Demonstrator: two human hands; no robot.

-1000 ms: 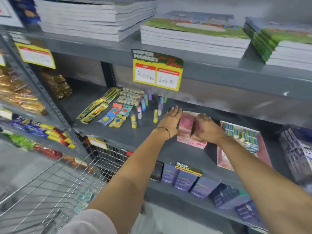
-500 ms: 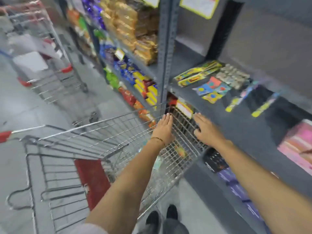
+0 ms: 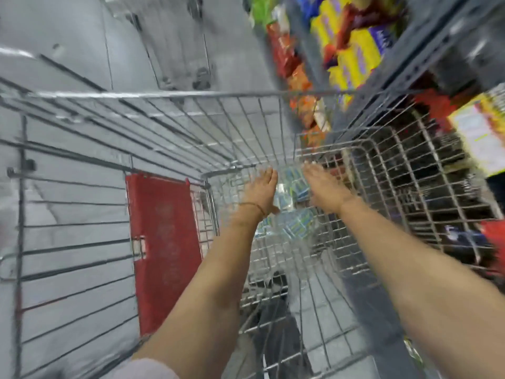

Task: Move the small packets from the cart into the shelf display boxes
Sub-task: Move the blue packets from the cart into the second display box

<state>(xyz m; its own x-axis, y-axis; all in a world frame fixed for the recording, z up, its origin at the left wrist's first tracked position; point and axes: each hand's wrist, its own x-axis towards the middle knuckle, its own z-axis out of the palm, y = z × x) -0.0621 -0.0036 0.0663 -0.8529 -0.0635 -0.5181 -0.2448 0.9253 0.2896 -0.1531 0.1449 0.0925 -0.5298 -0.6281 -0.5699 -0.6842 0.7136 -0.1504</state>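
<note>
I look straight down into a wire shopping cart (image 3: 175, 124). Small blue and green packets (image 3: 296, 225) lie in a loose pile on its mesh floor. My left hand (image 3: 259, 191) reaches down into the basket with straight fingers held together, just left of the pile. My right hand (image 3: 323, 191) hangs beside it, fingers extended, above the pile's right side. Neither hand holds anything. The packets are blurred and partly hidden by both hands. The shelf display boxes are out of view.
A red plastic child-seat flap (image 3: 164, 247) sits at the cart's left. Shelves of coloured snack packs (image 3: 352, 50) run along the upper right. A yellow price label (image 3: 481, 138) hangs on the right. Grey floor (image 3: 54, 28) lies at the upper left.
My view swung from the shelf down into the cart. Both hands left the pink box on the shelf, crossed the cart rim and dropped into the basket above the packets.
</note>
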